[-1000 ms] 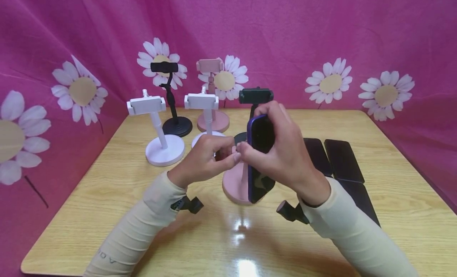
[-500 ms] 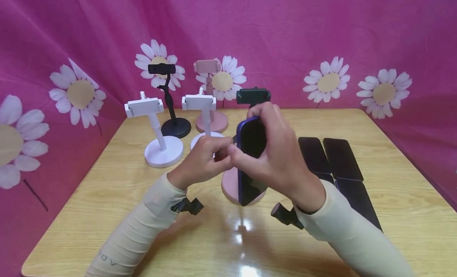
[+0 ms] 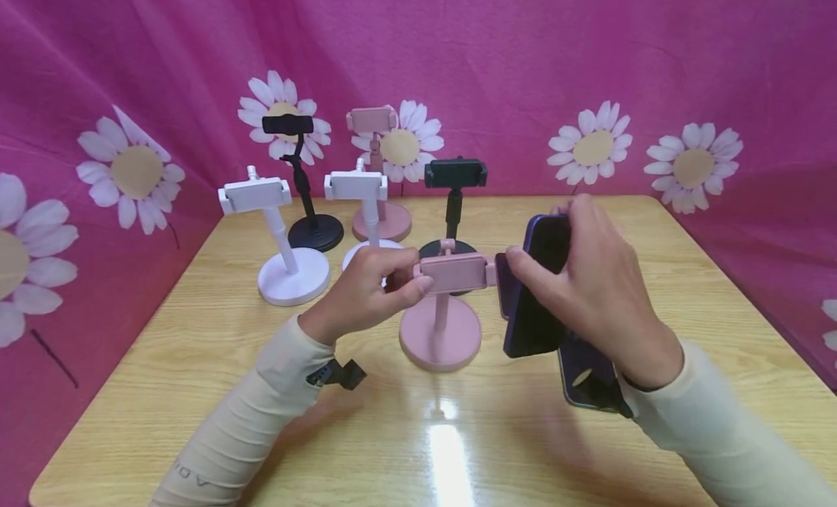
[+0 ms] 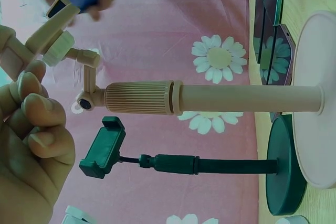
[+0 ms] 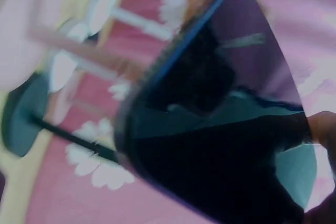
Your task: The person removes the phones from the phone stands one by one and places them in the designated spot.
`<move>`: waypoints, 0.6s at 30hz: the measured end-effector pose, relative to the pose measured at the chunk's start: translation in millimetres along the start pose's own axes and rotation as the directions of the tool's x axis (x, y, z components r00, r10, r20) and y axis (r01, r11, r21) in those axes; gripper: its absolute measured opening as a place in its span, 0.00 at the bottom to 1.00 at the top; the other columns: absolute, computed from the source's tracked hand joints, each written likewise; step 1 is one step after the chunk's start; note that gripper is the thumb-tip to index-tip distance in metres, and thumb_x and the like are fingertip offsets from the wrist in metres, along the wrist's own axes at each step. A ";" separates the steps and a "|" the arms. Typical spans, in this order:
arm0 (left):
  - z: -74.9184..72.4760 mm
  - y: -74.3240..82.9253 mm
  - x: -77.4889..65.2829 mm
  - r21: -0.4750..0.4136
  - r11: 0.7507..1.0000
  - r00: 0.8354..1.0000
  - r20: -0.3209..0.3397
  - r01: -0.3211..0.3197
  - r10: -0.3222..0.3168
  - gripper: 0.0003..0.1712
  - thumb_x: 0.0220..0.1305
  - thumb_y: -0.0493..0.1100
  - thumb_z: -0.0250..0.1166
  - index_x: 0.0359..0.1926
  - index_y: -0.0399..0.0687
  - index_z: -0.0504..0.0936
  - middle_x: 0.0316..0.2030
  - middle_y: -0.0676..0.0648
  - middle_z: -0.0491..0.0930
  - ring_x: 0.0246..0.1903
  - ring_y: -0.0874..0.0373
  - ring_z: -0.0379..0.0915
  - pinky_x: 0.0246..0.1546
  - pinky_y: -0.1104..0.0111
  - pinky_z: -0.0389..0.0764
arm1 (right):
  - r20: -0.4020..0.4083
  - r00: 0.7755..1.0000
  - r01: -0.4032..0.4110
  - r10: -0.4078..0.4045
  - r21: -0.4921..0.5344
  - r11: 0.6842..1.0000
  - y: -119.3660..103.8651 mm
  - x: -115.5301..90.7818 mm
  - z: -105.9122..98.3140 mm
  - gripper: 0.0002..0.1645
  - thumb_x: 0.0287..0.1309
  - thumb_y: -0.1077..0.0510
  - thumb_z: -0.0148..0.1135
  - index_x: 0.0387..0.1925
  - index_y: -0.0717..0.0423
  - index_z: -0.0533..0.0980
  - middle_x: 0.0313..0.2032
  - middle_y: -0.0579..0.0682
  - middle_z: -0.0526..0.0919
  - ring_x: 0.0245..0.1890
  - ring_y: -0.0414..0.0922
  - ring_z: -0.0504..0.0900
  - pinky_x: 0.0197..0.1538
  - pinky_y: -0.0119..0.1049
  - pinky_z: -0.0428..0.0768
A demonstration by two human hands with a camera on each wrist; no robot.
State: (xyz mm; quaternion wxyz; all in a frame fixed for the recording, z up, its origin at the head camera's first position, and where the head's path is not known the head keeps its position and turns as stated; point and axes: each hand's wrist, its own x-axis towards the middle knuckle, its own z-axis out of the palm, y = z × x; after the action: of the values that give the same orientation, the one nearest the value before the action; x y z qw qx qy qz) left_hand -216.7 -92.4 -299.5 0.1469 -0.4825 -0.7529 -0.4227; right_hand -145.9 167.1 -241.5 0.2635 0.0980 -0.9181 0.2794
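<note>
In the head view a pink phone stand [image 3: 439,340] stands upright at mid-table, its clamp [image 3: 458,273] bare. My left hand [image 3: 360,293] holds the clamp's left end between thumb and fingers. The left wrist view shows this stand's ribbed post [image 4: 139,98] beside my curled fingers [image 4: 44,108]. To the right of the clamp, my right hand [image 3: 604,296] grips a smartphone [image 3: 535,311] with a blue edge and dark screen. It is raised above the table and tilted, thumb on its left edge. Reflections cover the phone's screen [image 5: 210,150] in the right wrist view.
Two white stands [image 3: 294,274], a black stand [image 3: 317,232], another pink stand [image 3: 371,120] and a dark green stand [image 3: 455,174] stand behind and to the left. Dark phones [image 3: 588,376] lie on the wooden table [image 3: 327,449] under my right hand, partly hidden.
My right hand has carried the phone rightward, away from the front pink stand, whose clamp now shows. My left hand has stayed at the clamp's left end.
</note>
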 end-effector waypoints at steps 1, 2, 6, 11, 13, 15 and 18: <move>-0.1 -0.5 -0.4 -0.003 1.000 1.000 0.003 0.003 -0.003 0.13 0.62 0.47 0.57 0.22 0.49 0.71 0.17 0.56 0.65 0.19 0.63 0.62 0.17 0.70 0.62 | 0.033 0.999 -0.039 0.040 -0.028 0.999 6.0 0.3 2.3 0.30 0.52 0.42 0.66 0.44 0.58 0.65 0.33 0.53 0.70 0.30 0.49 0.71 0.28 0.42 0.73; 0.0 -0.9 -0.7 -0.008 1.000 1.000 0.007 0.006 -0.006 0.13 0.62 0.47 0.57 0.23 0.49 0.71 0.17 0.56 0.65 0.19 0.63 0.62 0.17 0.70 0.62 | 0.073 0.994 -0.072 0.076 -0.053 0.996 12.2 0.9 5.2 0.32 0.52 0.40 0.65 0.45 0.58 0.65 0.34 0.54 0.70 0.30 0.50 0.71 0.27 0.42 0.74; 0.4 -1.8 -1.1 -0.016 1.000 1.000 0.015 0.013 -0.013 0.13 0.62 0.47 0.57 0.23 0.49 0.71 0.17 0.56 0.65 0.19 0.63 0.63 0.17 0.70 0.63 | 0.283 0.936 -0.162 0.211 -0.188 0.969 36.4 3.3 22.9 0.41 0.52 0.31 0.61 0.50 0.60 0.62 0.36 0.59 0.70 0.29 0.53 0.74 0.24 0.40 0.76; 1.2 -1.0 -0.5 -0.017 1.000 1.000 0.003 0.004 -0.004 0.13 0.62 0.47 0.57 0.22 0.49 0.70 0.16 0.56 0.65 0.19 0.63 0.62 0.17 0.70 0.63 | 0.441 0.858 -0.120 0.265 -0.329 0.937 59.5 -0.9 52.3 0.42 0.52 0.34 0.60 0.51 0.64 0.61 0.34 0.63 0.71 0.26 0.53 0.75 0.24 0.41 0.76; 1.1 -0.3 -0.2 -0.018 1.000 1.000 0.000 0.001 -0.001 0.14 0.62 0.47 0.57 0.22 0.49 0.70 0.16 0.56 0.65 0.18 0.63 0.62 0.16 0.70 0.63 | 0.484 0.826 -0.115 0.287 -0.355 0.928 64.9 -3.9 61.9 0.41 0.52 0.36 0.61 0.50 0.65 0.61 0.32 0.62 0.72 0.24 0.53 0.75 0.24 0.42 0.77; 0.6 0.5 0.2 -0.021 1.000 1.000 0.002 0.005 -0.005 0.13 0.62 0.47 0.57 0.22 0.49 0.70 0.16 0.56 0.65 0.18 0.63 0.62 0.16 0.70 0.63 | 0.533 0.784 -0.118 0.317 -0.373 0.920 68.9 -6.8 69.5 0.41 0.52 0.36 0.62 0.50 0.66 0.62 0.31 0.62 0.73 0.23 0.52 0.76 0.24 0.43 0.78; 0.1 1.2 0.7 -0.026 1.000 1.000 0.007 0.008 -0.008 0.13 0.62 0.47 0.57 0.22 0.49 0.70 0.16 0.56 0.65 0.19 0.63 0.62 0.16 0.70 0.63 | 0.575 0.745 -0.114 0.339 -0.391 0.913 73.4 -13.1 79.2 0.40 0.50 0.36 0.63 0.47 0.66 0.63 0.28 0.60 0.73 0.23 0.52 0.76 0.25 0.42 0.78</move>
State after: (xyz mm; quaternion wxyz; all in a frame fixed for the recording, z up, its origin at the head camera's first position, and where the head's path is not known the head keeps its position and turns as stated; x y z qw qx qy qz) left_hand -216.0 -91.7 -298.5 0.1364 -0.4827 -0.7498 -0.4314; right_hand -192.9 183.3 -338.3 -0.0835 0.0265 -0.9909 0.1021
